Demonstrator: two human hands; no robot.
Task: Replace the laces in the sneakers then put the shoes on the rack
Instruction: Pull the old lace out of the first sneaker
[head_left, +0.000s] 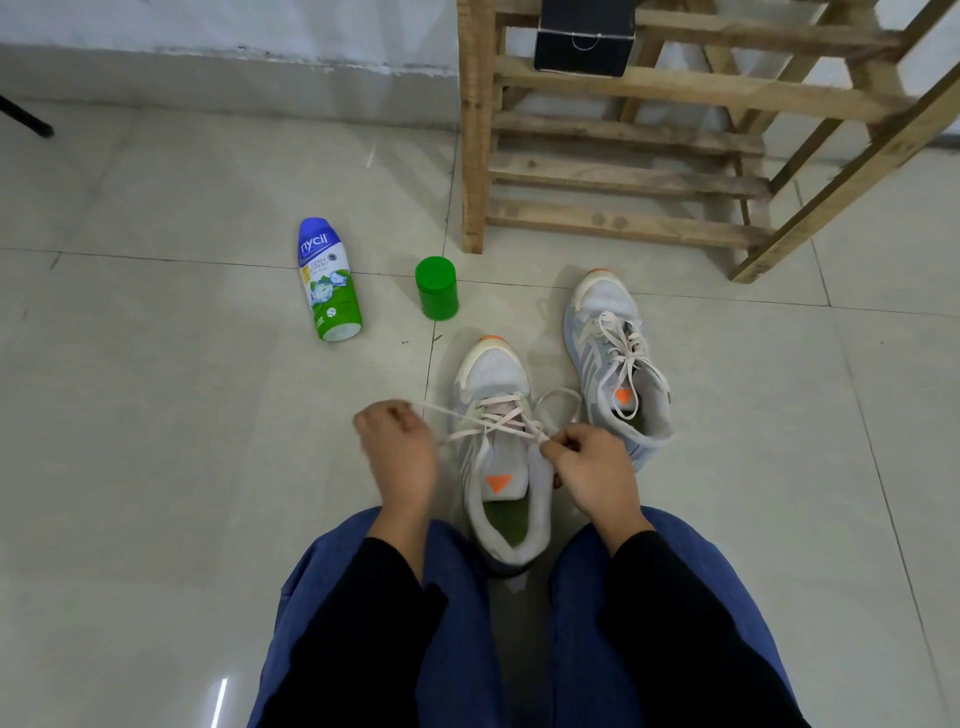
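A seated person's left hand (397, 447) and right hand (587, 467) each pinch the pale lace (496, 420), pulling it across the near sneaker (493, 371) between them. Just beyond the right hand stands the second sneaker (610, 358), already laced. Beyond the left hand are a green jar (436, 288) and a toppled bottle (328, 280). The wooden rack (623, 176) stands farthest off.

My left hand (397, 447) is curled into a loose fist, knuckles up, pinching one end of the lace (457, 414) out to the side. My right hand (592, 467) pinches the other end between thumb and fingers (558, 448). Both forearms reach forward out of black sleeves (675, 597).
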